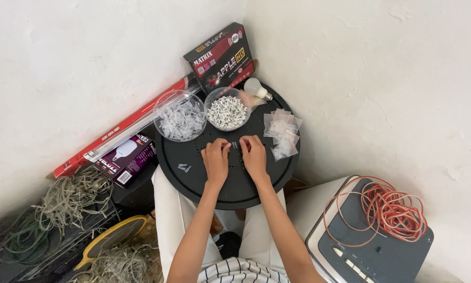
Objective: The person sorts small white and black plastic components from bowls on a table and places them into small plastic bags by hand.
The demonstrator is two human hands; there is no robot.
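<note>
While both hands meet at frame centre on the round black tray (193, 181), left hand (215, 160) and right hand (254, 155) pinch one small dark part (235, 145); two clear bowls (180, 118) stand just above; small bags (282, 133) lie right.

We see a bright, even, soft daylight with no clear source. The white walls (382, 89) look nearly washed out. Shadows stay faint, deepest under the round black tray (193, 181). Focus is sharp throughout, with slight wide-angle stretching toward the corners.
</note>
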